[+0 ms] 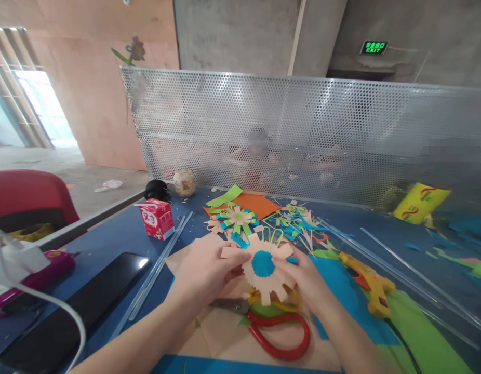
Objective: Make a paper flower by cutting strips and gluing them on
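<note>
Between my two hands is a peach paper flower (265, 297) with a fringed edge and a jagged blue round centre (263, 264). My left hand (209, 265) pinches it at the left side, thumb in front. On the right side my right hand (301, 270) grips its petals, thumb near the blue centre. Red-handled scissors (279, 350) lie just below the flower on peach paper sheets (209, 337); the flower partly covers their yellow inner grip. Beyond my hands rests a green and blue paper flower (238, 219).
At right lie a yellow glue gun (367, 283), clear glue sticks (396, 275) and a yellow packet (422, 202). Paper scraps (298, 221) are heaped ahead. A red carton (157, 219), black phone (104, 291) and white cable (49, 296) are left. A perforated metal screen (209, 124) borders the back.
</note>
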Motion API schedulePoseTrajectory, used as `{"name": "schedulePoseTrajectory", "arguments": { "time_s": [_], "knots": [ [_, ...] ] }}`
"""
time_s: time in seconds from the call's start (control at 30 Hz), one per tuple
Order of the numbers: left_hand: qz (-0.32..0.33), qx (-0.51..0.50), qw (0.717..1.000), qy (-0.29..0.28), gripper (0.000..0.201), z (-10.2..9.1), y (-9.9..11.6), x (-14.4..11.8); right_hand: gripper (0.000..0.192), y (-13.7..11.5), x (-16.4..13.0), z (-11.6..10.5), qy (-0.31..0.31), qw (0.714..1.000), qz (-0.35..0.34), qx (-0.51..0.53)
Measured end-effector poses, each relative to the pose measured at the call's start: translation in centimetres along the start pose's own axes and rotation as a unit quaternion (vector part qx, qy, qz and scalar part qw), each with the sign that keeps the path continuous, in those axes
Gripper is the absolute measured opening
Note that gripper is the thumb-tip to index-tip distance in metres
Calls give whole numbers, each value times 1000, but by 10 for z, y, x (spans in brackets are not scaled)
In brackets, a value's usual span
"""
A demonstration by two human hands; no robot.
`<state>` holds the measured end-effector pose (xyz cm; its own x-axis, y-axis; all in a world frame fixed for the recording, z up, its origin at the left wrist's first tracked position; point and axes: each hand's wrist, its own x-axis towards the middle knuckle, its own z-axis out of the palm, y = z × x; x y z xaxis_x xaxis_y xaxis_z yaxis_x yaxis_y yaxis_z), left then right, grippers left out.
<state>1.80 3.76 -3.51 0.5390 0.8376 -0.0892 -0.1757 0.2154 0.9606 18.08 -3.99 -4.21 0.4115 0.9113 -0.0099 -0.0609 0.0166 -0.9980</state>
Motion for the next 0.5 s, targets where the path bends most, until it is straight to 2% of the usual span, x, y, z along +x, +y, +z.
{"name": "schedulePoseTrajectory", "arguments": {
  "time_s": [0.2, 0.37, 0.5],
  "knots": [
    [6, -14, 999, -29, 27, -2, -3, 5, 19, 0, -1, -2, -22, 999, 2, 43],
    [-9, -50, 996, -70, 21, -3, -5, 6, 23, 0, 0, -2, -23, 998, 8, 59],
    [-1, -45, 997, -60, 22, -4, -6, 6, 25, -1, 1, -2, -26, 996, 18, 84]
  ]
}}
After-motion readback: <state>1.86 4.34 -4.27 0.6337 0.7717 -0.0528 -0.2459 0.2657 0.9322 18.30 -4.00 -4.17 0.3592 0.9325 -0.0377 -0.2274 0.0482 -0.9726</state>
